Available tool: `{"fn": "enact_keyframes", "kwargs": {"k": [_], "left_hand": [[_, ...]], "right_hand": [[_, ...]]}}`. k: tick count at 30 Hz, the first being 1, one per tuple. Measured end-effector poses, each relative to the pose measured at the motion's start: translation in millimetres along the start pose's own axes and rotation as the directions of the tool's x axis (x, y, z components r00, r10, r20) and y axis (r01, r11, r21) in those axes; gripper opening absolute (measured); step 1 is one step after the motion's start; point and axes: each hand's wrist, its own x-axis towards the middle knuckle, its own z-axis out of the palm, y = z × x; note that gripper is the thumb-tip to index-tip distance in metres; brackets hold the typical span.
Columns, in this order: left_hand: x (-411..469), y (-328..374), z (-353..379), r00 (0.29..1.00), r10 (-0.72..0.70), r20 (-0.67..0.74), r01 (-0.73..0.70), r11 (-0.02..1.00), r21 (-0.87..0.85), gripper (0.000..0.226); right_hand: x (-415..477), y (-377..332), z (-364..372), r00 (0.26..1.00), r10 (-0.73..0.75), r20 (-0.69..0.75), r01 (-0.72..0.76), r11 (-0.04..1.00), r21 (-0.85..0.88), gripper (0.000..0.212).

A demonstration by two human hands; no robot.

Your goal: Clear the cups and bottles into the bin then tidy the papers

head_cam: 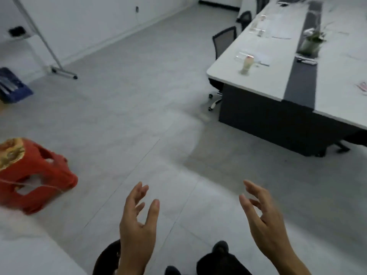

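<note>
- Grey tiled floor [139, 108] fills most of the view, and both hands hang over it with nothing under them.
- The left hand [137, 221] and right hand [262, 219] are held apart, palms turned toward each other, fingers loosely spread and empty. I judge this is a carrying-free stretch between table and bin.
- Well ahead of the right hand stands the long white table [224, 70], out of reach from here.
- Near its closest corner a pale bottle [246, 65] stands upright, touching or just beside some papers [258, 57]. Blur hides which.
- Farther along the table lie more cups or bottles [258, 24], too smeared to count, so clearing looks unfinished.
- Just below the left wrist a dark rounded rim [106, 257] shows. It may be the bin, but I cannot tell.
- Off to the left of the left hand sits a red stool [39, 175], clear of the route to the table.
</note>
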Motion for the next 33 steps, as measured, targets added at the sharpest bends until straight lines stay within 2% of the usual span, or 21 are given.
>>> {"fn": "enact_keyframes", "kwargs": {"k": [3,6,10,14,19,24,28,33], "left_hand": [[1.1,32.1,63.4,0.974,0.108,0.198,-0.113,0.993,0.016,0.047],[-11.3,60.9,133.2,0.913,0.172,0.37,-0.187,0.982,0.004,0.045],[-45.0,83.1,233.4,0.827,0.213,0.521,-0.24,0.971,-0.015,0.045],[-108.8,99.4,356.8,0.75,0.2,0.63,-0.256,0.967,-0.002,0.049],[-177.3,134.6,484.5,0.607,0.217,0.764,-0.302,0.953,-0.031,0.057],[-207.0,172.5,577.0,0.586,0.211,0.783,-0.261,0.963,-0.064,0.051],[-219.8,166.8,661.4,0.567,0.164,0.807,-0.238,0.971,-0.03,0.054],[-234.8,165.5,815.2,0.558,0.109,0.822,-0.201,0.98,0.007,0.051]], "right_hand": [[-19.3,33.8,-72.3,0.966,0.106,-0.234,-0.1,0.994,0.036,0.039],[-41.2,73.9,-137.8,0.885,0.207,-0.417,-0.184,0.978,0.097,0.04],[-69.3,134.0,-212.5,0.766,0.329,-0.553,-0.255,0.944,0.209,0.042],[-81.9,203.9,-303.3,0.666,0.422,-0.615,-0.289,0.906,0.309,0.042],[-76.0,264.7,-408.4,0.609,0.451,-0.652,-0.306,0.893,0.331,0.048],[-59.3,302.5,-494.4,0.6,0.452,-0.66,-0.307,0.892,0.331,0.051],[-29.9,361.5,-546.1,0.576,0.499,-0.648,-0.349,0.866,0.357,0.049],[24.9,439.2,-632.0,0.541,0.553,-0.633,-0.437,0.829,0.35,0.048]]}}
